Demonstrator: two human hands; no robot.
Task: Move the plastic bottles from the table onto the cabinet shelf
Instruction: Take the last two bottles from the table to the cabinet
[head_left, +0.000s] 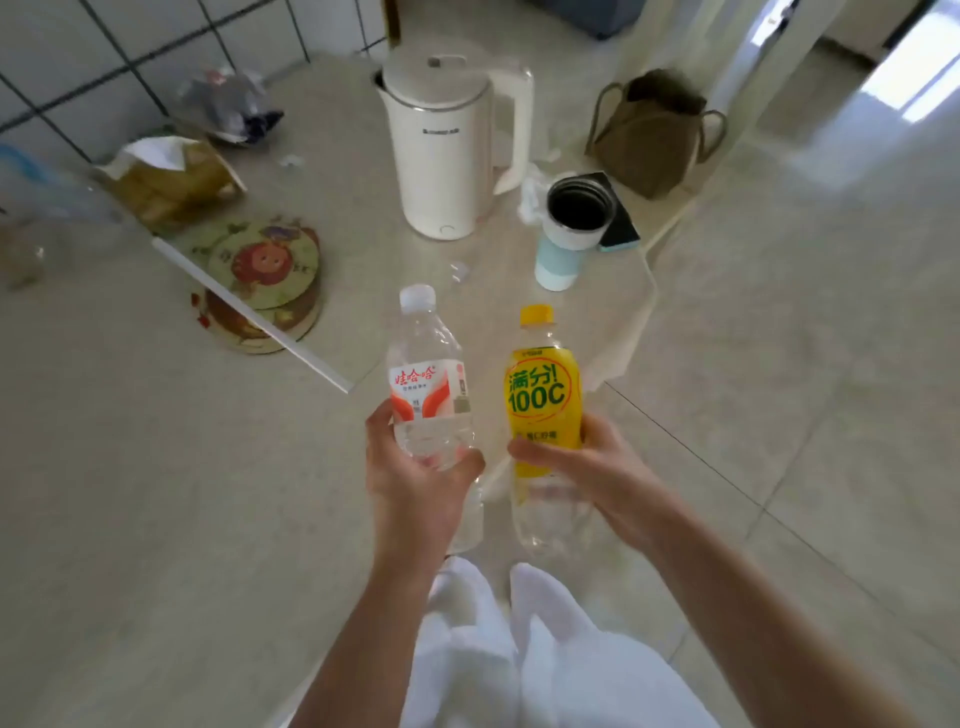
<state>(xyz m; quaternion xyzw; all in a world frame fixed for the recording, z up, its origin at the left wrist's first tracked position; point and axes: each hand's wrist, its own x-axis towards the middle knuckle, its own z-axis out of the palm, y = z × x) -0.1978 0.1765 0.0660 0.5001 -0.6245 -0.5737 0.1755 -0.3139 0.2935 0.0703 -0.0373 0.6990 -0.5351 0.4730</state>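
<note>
Bare counter (130, 467) is lying open to the left; ahead, the kettle (447, 150), tumbler (569, 228) and coasters (265, 280) are crowding it, seemingly leaving narrow gaps.

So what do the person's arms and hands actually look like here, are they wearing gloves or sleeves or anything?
No gloves. The left hand and right hand are both bare, and both forearms are uncovered as far as the picture's bottom edge, so no sleeves show. I see no watch, ring or bracelet on either wrist. The only clothing in view is white fabric below, between the arms.
</note>
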